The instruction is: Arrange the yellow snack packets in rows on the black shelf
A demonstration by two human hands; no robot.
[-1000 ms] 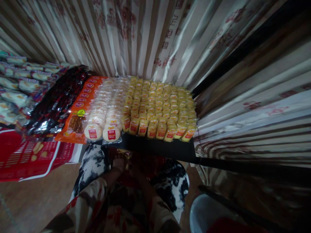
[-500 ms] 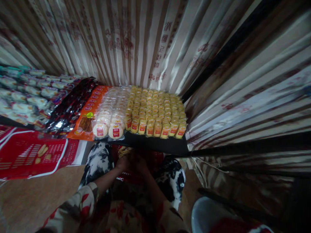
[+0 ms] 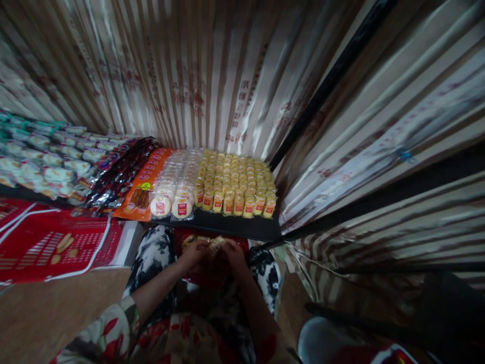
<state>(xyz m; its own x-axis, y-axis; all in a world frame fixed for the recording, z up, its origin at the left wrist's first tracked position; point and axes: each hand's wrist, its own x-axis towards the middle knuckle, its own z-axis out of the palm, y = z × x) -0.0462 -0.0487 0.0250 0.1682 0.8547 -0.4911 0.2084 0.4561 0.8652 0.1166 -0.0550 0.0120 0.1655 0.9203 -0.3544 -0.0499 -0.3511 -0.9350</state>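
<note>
Head view: pale, blurred snack packet [image 3: 216,244] held by left hand [image 3: 193,254], right hand [image 3: 235,253].

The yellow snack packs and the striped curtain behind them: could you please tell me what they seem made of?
Yellow snack packs: likely clear glossy plastic film, with glints over the yellow contents. Striped curtain: probably satin-like fabric, as it hangs in shiny folds.
</note>
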